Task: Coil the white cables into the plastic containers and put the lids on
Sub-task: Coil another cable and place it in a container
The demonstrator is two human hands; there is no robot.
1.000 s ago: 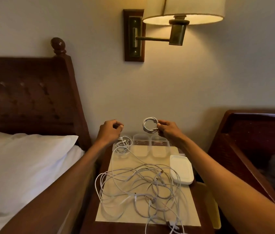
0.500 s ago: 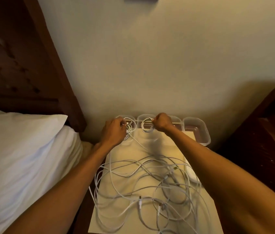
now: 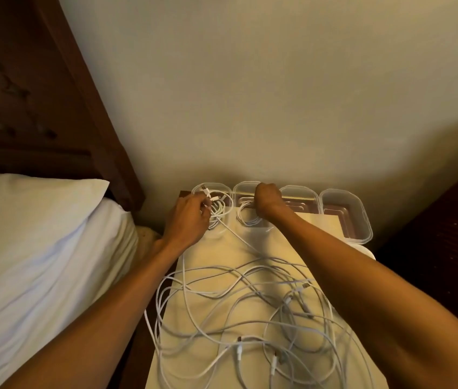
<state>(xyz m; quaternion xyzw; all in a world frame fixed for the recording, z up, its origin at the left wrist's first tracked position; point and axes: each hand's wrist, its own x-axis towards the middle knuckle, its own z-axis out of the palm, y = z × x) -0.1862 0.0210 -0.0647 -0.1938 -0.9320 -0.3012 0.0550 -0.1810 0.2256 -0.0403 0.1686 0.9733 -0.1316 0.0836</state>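
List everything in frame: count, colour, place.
plastic containers: 4, clear, row at nightstand's back edge
coiled cables: 2, white, one in each of the two leftmost containers
loose cables: several, white, tangled on the mat
mat: 1, cream, on the nightstand
lid: white edge, count unclear, beside right forearm
nightstand: 1, dark wood, beside bed
pillow: 1, white, left
headboard: 1, dark wood, upper left
left hand: grips coil in leftmost container
right hand: grips coil in second container

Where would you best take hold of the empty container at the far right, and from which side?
Pinch the near short wall of the container, thumb inside, fingers outside, coming from the front and above. It stands open and empty, so that rim is free; the room wall is close behind and a neighbouring container crowds its left side.
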